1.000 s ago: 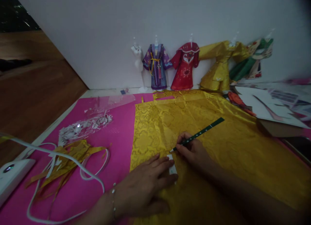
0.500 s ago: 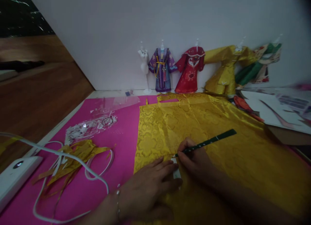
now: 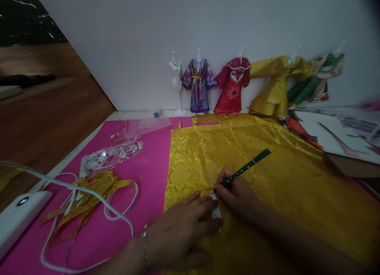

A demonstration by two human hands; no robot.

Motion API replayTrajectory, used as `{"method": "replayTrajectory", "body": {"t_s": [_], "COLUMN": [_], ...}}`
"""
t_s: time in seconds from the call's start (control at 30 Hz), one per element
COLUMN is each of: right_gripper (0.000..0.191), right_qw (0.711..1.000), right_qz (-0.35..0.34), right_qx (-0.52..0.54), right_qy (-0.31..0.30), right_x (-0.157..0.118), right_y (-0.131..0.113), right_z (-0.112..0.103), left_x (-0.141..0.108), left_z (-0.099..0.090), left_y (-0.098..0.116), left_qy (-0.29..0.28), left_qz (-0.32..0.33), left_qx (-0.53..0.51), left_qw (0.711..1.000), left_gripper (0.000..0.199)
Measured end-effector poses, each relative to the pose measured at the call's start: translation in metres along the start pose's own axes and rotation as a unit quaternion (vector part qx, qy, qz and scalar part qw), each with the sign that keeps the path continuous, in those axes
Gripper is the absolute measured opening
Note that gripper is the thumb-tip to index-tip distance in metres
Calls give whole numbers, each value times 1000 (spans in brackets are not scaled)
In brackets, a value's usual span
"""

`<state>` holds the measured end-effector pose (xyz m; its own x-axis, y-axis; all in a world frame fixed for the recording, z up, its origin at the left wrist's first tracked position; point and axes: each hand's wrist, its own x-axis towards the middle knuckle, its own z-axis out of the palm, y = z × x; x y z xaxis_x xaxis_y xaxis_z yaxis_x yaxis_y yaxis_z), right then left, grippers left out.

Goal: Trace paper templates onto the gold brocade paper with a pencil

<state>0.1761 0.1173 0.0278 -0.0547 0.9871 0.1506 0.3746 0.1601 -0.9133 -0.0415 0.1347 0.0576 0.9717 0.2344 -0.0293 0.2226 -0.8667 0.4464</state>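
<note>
Yellow patterned fabric (image 3: 190, 152) lies spread over a pink mat (image 3: 151, 168). My left hand (image 3: 187, 223) rests flat on the fabric, fingers spread, with its fingertips over a small white paper piece (image 3: 216, 210). Part of that piece is hidden beneath the fingers. Just to the right, my right hand (image 3: 234, 192) grips a dark green pencil (image 3: 249, 165) with pale dots. The pencil's tip touches down at the top end of the paper piece, and its back end points up to the right.
Small dress forms in purple (image 3: 199, 85), red (image 3: 235, 87), yellow and green clothes stand along the wall. At left lie a white cable (image 3: 89, 192), yellow scraps (image 3: 95, 192), a clear bag of white bits (image 3: 113, 154) and a white device (image 3: 20, 215). Papers (image 3: 341, 136) lie at right.
The pencil has tilted more upright, its back end moving left and up. My right hand has shifted very slightly left; my left hand stays in place.
</note>
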Motion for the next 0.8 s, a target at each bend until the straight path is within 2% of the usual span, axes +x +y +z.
{"method": "replayTrajectory", "body": {"t_s": [0.8], "right_gripper": [8], "right_qw": [999], "right_qz": [-8], "right_qx": [-32], "right_qy": [-15], "right_x": [1], "right_y": [2], "right_z": [2], "left_x": [0], "left_z": [-1], "left_y": [1], "left_qy": [-15], "left_qz": [-6], "left_qx": [-5], "left_qw": [1000], "left_gripper": [62]}}
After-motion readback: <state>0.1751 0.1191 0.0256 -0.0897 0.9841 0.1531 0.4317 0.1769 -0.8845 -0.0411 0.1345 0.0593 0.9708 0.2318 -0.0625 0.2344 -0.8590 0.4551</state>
